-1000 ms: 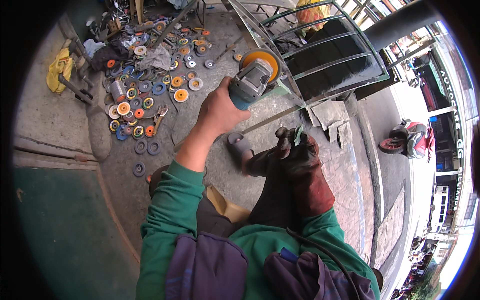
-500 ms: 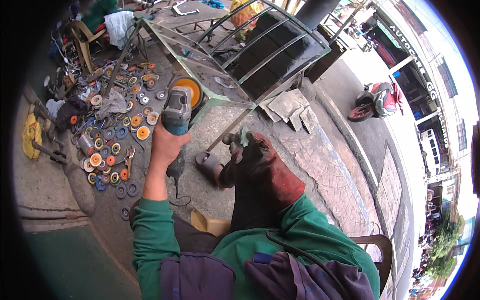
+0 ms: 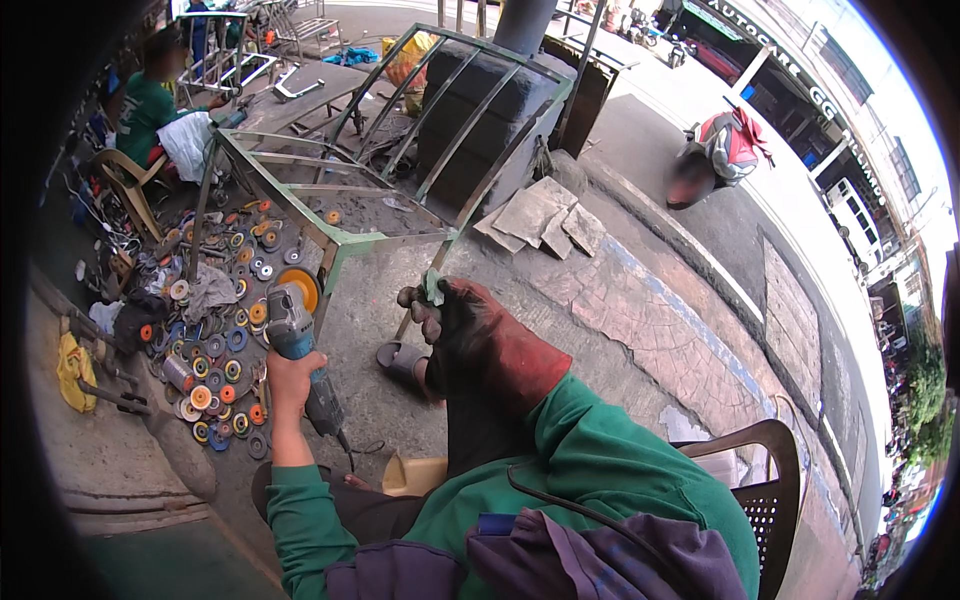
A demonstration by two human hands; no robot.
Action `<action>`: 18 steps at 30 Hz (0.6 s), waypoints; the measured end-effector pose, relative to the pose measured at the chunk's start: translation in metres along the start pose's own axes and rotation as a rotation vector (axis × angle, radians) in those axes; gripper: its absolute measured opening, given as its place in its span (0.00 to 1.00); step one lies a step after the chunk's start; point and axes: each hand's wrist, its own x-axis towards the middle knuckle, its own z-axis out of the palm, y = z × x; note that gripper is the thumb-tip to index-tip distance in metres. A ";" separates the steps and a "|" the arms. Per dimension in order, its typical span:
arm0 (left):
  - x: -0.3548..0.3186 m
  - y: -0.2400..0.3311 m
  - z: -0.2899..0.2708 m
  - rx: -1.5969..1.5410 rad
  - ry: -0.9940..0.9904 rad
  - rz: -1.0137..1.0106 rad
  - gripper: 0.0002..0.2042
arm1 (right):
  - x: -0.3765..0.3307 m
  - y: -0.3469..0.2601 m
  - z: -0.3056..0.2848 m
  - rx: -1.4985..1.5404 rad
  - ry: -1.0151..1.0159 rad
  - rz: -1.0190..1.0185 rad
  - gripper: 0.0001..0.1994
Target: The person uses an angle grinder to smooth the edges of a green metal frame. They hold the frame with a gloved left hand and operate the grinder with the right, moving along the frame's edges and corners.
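My bare left hand (image 3: 290, 382) is closed around the body of a teal and grey angle grinder (image 3: 290, 325). An orange-yellow disc (image 3: 300, 289) at the tool's far end is close to the near corner of a green-edged metal frame (image 3: 345, 240); I cannot tell whether they touch. A worn dark red work glove covers my right hand (image 3: 455, 315). Its fingers are curled on a small pale green scrap (image 3: 433, 288), in front of the frame's slanting leg (image 3: 405, 322). A power cord (image 3: 347, 445) trails from the grinder's lower end.
Many grinding discs (image 3: 215, 372) are heaped at left. A co-worker (image 3: 150, 110) in green sits beyond them, on a plastic chair (image 3: 125, 185). Flat slabs (image 3: 540, 218) lie right of the frame, beside a kerb. On the street stands a red motorcycle (image 3: 728, 145). My sandalled foot (image 3: 403, 362) is below the glove.
The view has shifted, bringing the co-worker fully into sight. My left hand and grinder have swung left and lower, away from the frame's corner. The right glove keeps its curled pose.
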 end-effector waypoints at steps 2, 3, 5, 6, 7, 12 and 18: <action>-0.001 0.001 0.000 -0.012 0.007 0.020 0.19 | -0.003 -0.003 0.001 -0.004 0.004 -0.002 0.21; -0.001 0.001 0.001 -0.008 0.011 -0.001 0.19 | -0.004 -0.004 0.001 -0.010 0.007 -0.007 0.22; 0.003 0.003 0.006 -0.044 0.008 0.038 0.17 | -0.007 -0.005 0.000 -0.012 0.009 0.002 0.22; 0.005 0.003 0.009 -0.052 0.005 0.039 0.17 | -0.008 -0.004 0.000 -0.024 0.013 -0.006 0.22; 0.008 0.004 0.011 -0.051 -0.003 0.062 0.17 | -0.009 -0.005 0.000 -0.033 0.013 -0.009 0.22; 0.025 0.012 0.022 -0.089 -0.032 0.106 0.18 | -0.004 -0.002 0.001 0.015 0.032 0.016 0.22; 0.018 0.018 0.025 -0.128 -0.024 0.035 0.18 | -0.003 -0.008 -0.004 -0.010 0.071 -0.028 0.19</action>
